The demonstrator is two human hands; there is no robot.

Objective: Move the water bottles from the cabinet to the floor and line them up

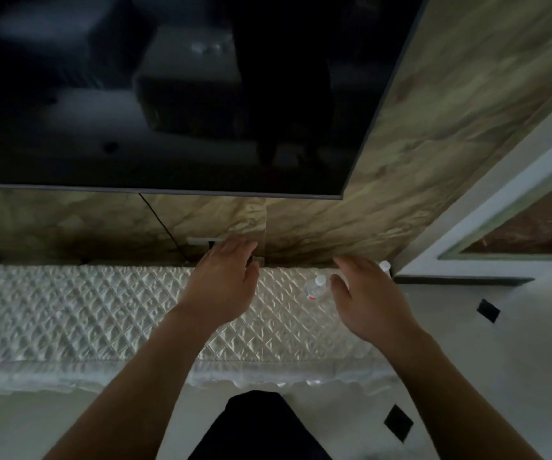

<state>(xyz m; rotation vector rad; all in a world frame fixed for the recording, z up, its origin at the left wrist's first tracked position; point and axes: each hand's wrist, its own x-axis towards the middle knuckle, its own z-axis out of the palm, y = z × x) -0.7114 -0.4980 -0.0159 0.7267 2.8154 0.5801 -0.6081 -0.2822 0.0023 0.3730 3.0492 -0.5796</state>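
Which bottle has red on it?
The bottle just left of the right hand: its label shows red. The other bottle, beyond that hand, shows only its white cap.

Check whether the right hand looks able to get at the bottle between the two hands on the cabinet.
Probably yes. The right hand hovers open just beside that bottle on the quilted cover, thumb toward it, nothing visible between them. The left hand is clear of it.

Big dark flat television screen [168, 94] hung on the veined beige marble wall [450, 127], a thin black cable [160, 222] trailing below.
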